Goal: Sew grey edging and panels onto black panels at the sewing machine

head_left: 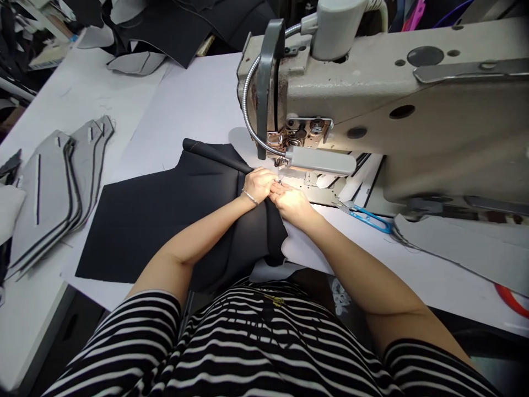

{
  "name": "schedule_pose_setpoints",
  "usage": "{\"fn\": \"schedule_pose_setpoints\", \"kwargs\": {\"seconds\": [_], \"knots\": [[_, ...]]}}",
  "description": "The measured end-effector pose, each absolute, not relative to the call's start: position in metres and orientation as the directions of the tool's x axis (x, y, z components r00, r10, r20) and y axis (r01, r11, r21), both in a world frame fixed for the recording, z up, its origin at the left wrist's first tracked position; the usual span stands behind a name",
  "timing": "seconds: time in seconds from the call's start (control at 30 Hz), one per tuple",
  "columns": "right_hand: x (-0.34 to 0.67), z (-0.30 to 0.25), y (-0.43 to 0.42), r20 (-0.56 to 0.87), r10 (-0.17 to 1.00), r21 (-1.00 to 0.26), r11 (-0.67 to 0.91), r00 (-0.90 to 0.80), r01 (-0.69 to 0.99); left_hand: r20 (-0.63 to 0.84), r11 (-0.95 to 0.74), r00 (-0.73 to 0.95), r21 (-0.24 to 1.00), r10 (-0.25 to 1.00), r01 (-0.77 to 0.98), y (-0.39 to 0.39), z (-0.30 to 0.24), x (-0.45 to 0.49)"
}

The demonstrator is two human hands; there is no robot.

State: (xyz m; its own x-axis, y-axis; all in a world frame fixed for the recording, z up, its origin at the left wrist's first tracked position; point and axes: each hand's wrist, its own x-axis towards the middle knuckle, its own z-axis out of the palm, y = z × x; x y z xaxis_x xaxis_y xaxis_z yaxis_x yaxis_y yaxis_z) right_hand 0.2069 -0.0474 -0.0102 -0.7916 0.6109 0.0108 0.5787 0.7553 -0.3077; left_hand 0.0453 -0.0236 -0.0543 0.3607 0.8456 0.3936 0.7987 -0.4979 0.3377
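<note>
Seated work at a sewing machine, seen from the worker's head. The left hand [257,186], with a thin metal bracelet [249,197] at its wrist, and the right hand [292,204] lie side by side on a black fabric panel [165,226]. Their fingers [276,188] are drawn narrow and hold the cloth, the fingertips of the two hands almost meeting on the near side of the presser foot [281,163] of an industrial sewing machine [372,110]. The panel spreads left from under the fingers across a sheet of white paper [182,121] on the table [78,94]. A raised dark seam [210,154] runs up and left from just beside the left fingers. Directly beyond the fingers, a grey lamp bar [320,160] on a flexible metal gooseneck [247,94] overhangs the needle area. To the right of the fingers, blue-handled thread snips [369,219] lie on the table, and farther right lies a grey cut piece [463,253]. Well left of the fingers lies a stack of grey panels with dark edges [53,193]. Far beyond the fingers lie more black and grey pieces [152,27]. Nearer than the fingers is the worker's black-and-white striped shirt [215,347].
</note>
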Motion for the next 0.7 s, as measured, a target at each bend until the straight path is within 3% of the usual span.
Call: {"fn": "schedule_pose_setpoints", "kwargs": {"seconds": [0.27,0.43,0.57,0.7], "knots": [[0.21,-0.021,-0.031,0.078,0.621,-0.314,0.758,-0.78,0.571,0.302,-0.476,0.384,0.352,0.873,0.806,0.006,-0.05,0.033],[0.21,-0.022,-0.036,0.125,0.579,-0.293,0.798,-0.806,0.527,0.276,-0.488,0.423,0.237,0.863,0.84,0.005,-0.046,0.044],[0.208,-0.022,-0.043,0.111,0.572,-0.308,0.797,-0.812,0.519,0.297,-0.522,0.457,0.198,0.838,0.83,0.0,-0.051,0.052],[0.207,-0.02,-0.045,0.074,0.606,-0.335,0.763,-0.792,0.552,0.384,-0.526,0.41,0.271,0.827,0.807,-0.005,-0.058,0.046]]}}
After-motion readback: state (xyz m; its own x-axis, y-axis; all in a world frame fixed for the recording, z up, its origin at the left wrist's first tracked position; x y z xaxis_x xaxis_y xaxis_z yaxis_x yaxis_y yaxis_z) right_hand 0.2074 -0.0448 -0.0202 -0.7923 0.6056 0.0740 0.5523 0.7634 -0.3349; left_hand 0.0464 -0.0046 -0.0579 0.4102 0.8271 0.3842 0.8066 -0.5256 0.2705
